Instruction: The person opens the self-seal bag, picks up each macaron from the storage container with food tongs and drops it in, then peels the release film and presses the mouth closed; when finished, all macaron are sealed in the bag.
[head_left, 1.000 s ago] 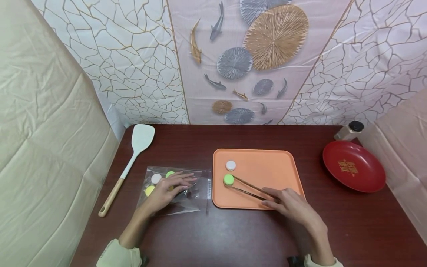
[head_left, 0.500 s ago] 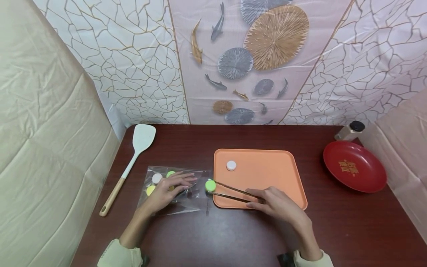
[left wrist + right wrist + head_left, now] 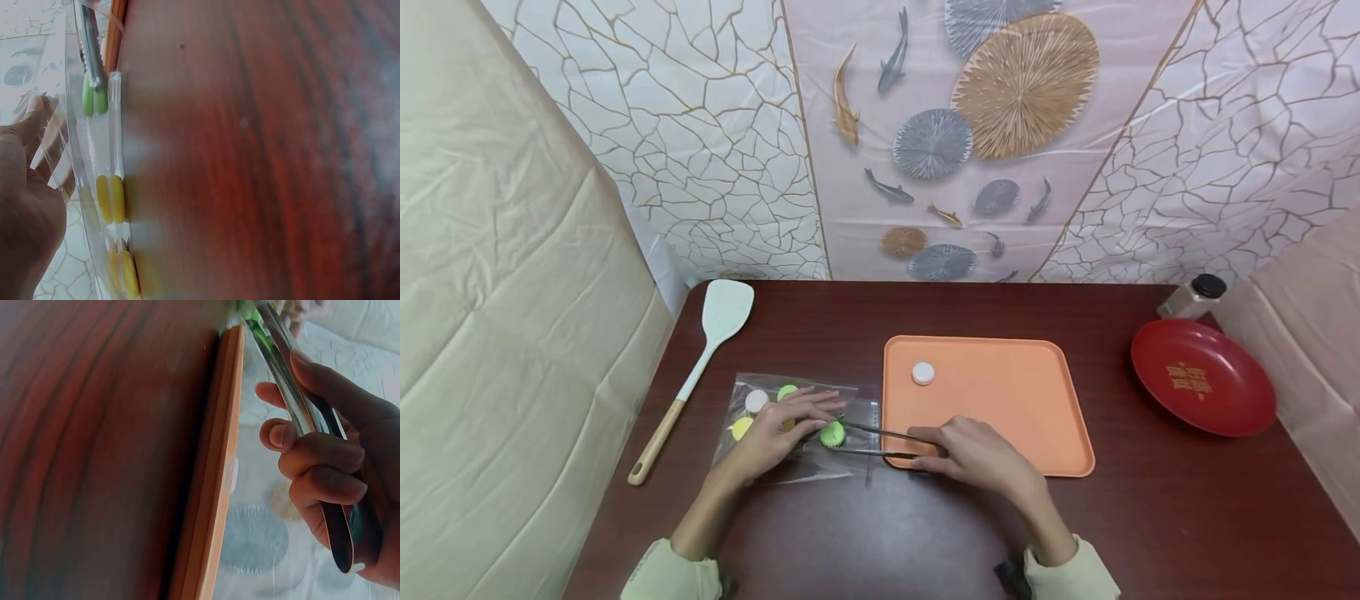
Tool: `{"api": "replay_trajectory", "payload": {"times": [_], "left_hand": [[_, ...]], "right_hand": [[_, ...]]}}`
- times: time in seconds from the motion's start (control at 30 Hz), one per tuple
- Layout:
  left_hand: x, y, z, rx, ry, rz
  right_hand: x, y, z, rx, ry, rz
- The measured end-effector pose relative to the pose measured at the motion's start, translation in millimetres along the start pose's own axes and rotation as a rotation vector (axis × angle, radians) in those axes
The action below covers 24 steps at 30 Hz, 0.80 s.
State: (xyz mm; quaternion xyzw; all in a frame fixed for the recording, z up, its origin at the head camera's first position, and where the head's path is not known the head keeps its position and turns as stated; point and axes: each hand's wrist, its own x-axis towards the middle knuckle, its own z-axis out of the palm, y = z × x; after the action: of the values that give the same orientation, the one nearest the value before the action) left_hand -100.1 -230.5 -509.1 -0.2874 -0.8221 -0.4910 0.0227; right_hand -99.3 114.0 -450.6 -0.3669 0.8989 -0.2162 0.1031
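A clear plastic bag lies on the table with several macarons in it, such as a white one and a yellow one. My left hand is over the bag and holds its raised upper film between thumb and fingers. Metal tongs are gripped by my right hand, fingers curled round the arms in the right wrist view. Their tips hold a green macaron at the bag, and the left wrist view shows this green macaron beside the film. A white macaron sits on the orange tray.
A white spatula with a wooden handle lies at the left. At the right are a red plate and a small black-capped jar. Fabric walls stand around the dark wooden table.
My right hand has moved left with the tongs, carrying the green macaron off the tray to the bag beside my left hand. The left hand stays almost in place.
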Motion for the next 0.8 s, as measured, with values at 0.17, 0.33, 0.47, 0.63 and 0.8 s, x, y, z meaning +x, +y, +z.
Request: {"api": "replay_trajectory", "payload": {"times": [0.17,0.33,0.47,0.63,0.8], "left_hand": [[0.3,2.0,-0.4,0.016,-0.001,-0.016],[-0.2,0.6,-0.2,0.017,0.000,-0.008],[-0.9,-0.7,-0.4,0.009,-0.001,-0.007],[0.1,0.9,-0.2,0.010,-0.006,0.002],[0.4,2.0,0.7,0.023,-0.002,0.011]], "right_hand": [[14.6,-5.9,7.9,-0.023,0.001,-0.013],[25.2,-10.1,13.2,-0.013,-0.011,-0.022],[31.1,0.0,28.0,-0.017,0.018,-0.078],[33.1,15.7,48.4,-0.050,0.071,-0.119],[31.3,6.8,40.3,-0.040,0.023,-0.058]]}}
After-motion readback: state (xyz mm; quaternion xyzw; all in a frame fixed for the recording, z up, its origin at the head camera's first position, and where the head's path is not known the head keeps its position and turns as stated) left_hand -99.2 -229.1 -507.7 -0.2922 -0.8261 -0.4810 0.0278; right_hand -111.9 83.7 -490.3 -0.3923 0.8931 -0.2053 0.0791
